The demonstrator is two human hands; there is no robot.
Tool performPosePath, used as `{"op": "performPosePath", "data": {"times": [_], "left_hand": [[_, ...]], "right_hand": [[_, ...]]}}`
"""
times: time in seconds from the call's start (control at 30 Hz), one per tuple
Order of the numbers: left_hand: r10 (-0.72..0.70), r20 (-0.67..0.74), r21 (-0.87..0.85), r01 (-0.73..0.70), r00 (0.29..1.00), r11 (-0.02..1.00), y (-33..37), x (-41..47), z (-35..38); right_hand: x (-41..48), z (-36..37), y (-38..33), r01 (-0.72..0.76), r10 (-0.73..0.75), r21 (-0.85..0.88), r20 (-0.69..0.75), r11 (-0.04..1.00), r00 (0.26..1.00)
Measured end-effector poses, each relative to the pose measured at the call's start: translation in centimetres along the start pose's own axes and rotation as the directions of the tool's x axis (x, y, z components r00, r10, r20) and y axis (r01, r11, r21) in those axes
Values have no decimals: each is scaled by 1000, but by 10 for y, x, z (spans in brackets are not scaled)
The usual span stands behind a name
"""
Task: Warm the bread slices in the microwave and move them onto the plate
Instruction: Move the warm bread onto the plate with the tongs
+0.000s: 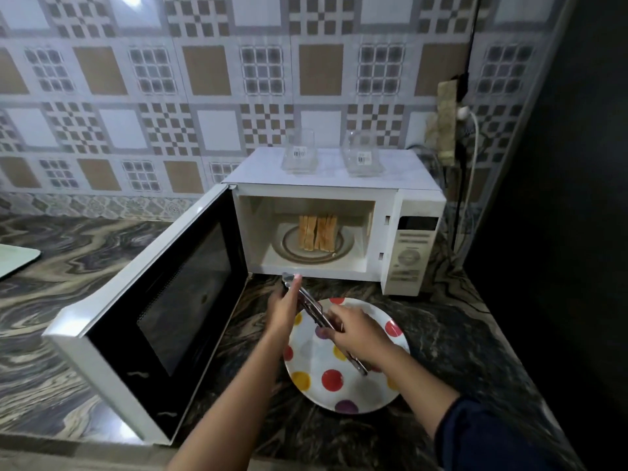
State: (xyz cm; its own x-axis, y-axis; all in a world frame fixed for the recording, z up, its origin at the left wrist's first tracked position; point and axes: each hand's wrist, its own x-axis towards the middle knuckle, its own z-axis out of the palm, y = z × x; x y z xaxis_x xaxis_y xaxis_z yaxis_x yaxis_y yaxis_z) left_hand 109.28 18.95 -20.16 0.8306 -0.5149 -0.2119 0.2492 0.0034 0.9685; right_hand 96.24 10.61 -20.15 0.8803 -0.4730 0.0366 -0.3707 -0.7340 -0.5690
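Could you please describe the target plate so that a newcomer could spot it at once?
Find the white microwave with its door open. On the counter just before it lies the plate. Unlike the banded plate inside, it has coloured dots.

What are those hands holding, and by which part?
They hold shiny metal tongs. The right hand grips the rear half; the left hand, fingers straight, touches the front end.

No text legible; barcode stickers [299, 153] on glass containers [363, 164], microwave panel [409, 256] print blurred.
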Motion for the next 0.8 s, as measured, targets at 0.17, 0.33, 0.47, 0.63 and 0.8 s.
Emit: {"op": "performPosePath", "data": {"times": [0.17, 0.33, 0.47, 0.63, 0.8], "left_hand": [[79, 2, -104, -78, 997, 991, 29, -13, 6], [72, 81, -180, -57, 994, 982, 38, -17, 3], [91, 122, -270, -55, 988, 961, 45, -21, 0], [56, 86, -394, -18, 995, 919, 57, -15, -10], [33, 45, -513, -5, 998, 858, 67, -6, -22]], "right_hand": [[5, -13, -8, 74, -72, 12, -124, 997, 990], [12, -17, -19, 60, -23, 231, -157, 971, 987], [17, -14, -22, 1, 19, 178, -113, 984, 993], [10, -16, -11, -35, 46, 195, -50, 980, 998], [0, -27, -1, -107, 37, 344, 203, 933, 978]]}}
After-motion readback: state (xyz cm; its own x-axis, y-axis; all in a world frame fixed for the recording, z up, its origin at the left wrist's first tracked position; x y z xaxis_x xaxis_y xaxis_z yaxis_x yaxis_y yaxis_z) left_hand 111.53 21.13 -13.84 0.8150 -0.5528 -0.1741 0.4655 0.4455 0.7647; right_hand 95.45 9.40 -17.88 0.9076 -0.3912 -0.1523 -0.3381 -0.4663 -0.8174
